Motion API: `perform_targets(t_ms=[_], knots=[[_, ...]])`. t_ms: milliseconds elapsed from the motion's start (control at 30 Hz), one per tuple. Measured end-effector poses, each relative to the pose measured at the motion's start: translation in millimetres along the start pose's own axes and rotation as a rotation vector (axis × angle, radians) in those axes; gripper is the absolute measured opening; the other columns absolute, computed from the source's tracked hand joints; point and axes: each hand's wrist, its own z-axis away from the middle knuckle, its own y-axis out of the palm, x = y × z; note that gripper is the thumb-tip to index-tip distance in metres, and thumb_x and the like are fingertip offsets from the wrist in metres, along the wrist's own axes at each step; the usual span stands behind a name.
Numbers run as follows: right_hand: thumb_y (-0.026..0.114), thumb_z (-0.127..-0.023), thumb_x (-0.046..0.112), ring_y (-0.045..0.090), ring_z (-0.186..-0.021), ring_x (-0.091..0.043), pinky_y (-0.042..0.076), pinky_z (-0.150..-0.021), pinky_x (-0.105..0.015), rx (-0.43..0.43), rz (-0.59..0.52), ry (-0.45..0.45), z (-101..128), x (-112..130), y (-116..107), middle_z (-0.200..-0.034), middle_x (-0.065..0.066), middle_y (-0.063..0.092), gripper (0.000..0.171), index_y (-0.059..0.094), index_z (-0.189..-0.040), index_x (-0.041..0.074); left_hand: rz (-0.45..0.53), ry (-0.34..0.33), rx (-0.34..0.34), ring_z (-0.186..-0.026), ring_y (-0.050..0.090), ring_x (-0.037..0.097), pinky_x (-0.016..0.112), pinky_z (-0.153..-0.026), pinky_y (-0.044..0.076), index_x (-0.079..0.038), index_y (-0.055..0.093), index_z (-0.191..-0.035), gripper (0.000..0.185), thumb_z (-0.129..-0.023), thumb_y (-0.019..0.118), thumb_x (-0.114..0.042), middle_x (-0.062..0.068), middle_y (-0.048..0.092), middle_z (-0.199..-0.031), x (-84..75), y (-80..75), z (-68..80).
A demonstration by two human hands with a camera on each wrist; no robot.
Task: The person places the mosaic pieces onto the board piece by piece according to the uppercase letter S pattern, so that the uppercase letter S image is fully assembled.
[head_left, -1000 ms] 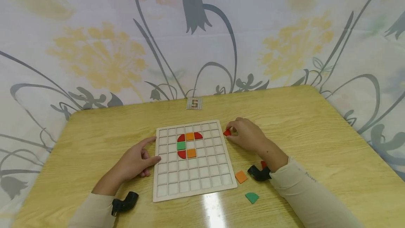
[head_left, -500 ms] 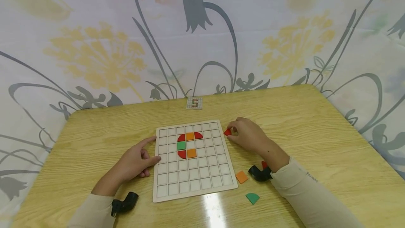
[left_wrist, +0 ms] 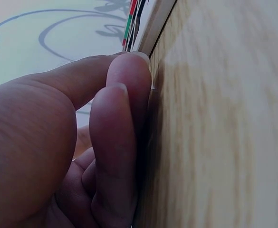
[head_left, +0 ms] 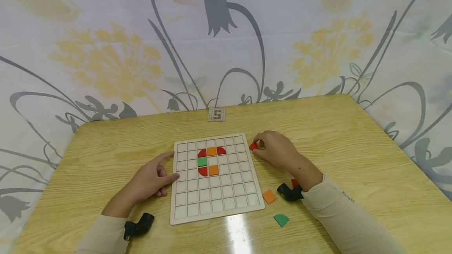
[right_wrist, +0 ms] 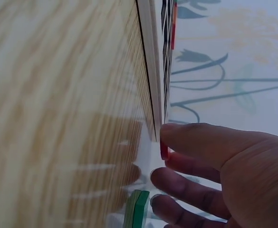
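Compared with half a second ago and with a second ago, almost nothing differs: the right hand [head_left: 277, 150] stays beside the right edge of the board [head_left: 215, 194], near its far corner, with a red piece [head_left: 253, 146] pinched between thumb and fingers, and the pieces set in the grid lie in the same cells. The left hand [head_left: 150, 181] also keeps its place, index finger and thumb reaching to the board's left edge, with nothing gripped. Much of the held red piece is covered by the fingertips, so its full outline cannot be told; the right wrist view shows it as a thin red edge, and whether it touches the board is unclear. That view also catches a green piece [right_wrist: 139, 209] below the fingers, cut off at the bottom of the frame. Another red piece [head_left: 294, 183] is partly hidden behind the black wrist mount [head_left: 289, 192]. The small card [head_left: 217, 114] at the far side carries a coloured figure on a grid, too small to read in detail. The board is pale, with square cells, and bears three red rounded pieces [head_left: 203, 171], two orange squares [head_left: 213, 170] and a green square [head_left: 202, 161]. An orange tile [head_left: 269, 196] and a green quarter-round [head_left: 281, 220] lie loose on the wood-grain table [head_left: 353, 136], near the board's near right corner.
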Motion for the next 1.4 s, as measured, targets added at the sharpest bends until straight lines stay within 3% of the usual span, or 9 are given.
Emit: perform_targets(t_ms=[667, 933, 1400], knots=[[0.068, -0.083, 0.028, 0.056, -0.074, -0.013, 0.044, -0.057, -0.023, -0.132, -0.007, -0.045, 3.1, 11.8, -5.0, -0.085, 0.004, 0.068, 0.029, 0.066, -0.107, 0.013, 0.013, -0.01, 0.008, -0.047, 0.058, 0.021, 0.034, -0.046, 0.051, -0.029, 0.027, -0.144, 0.078, -0.08, 0.07, -0.037, 0.01, 0.055, -0.072, -0.5, -0.9, 2.2], [0.068, -0.083, 0.024, 0.06, -0.081, -0.015, 0.047, -0.064, -0.024, -0.115, -0.096, -0.066, 7.9, 26.9, -12.4, -0.088, 0.003, 0.068, 0.028, 0.066, -0.109, 0.015, 0.007, -0.01, 0.01, -0.047, 0.058, 0.021, 0.034, -0.046, 0.051, -0.029, 0.027, -0.144, 0.078, -0.08, 0.07, -0.036, 0.01, 0.055, -0.072, -1.8, -0.9, 0.8], [0.069, -0.082, 0.021, 0.058, -0.082, -0.015, 0.045, -0.061, -0.02, -0.122, -0.044, -0.158, 7.7, 59.8, -10.9, -0.087, 0.006, 0.067, 0.03, 0.065, -0.111, 0.015, 0.012, 0.001, 0.004, -0.047, 0.058, 0.021, 0.033, -0.045, 0.051, -0.03, 0.028, -0.143, 0.077, -0.079, 0.07, -0.039, 0.009, 0.056, -0.072, 1.7, -0.5, -0.4]])
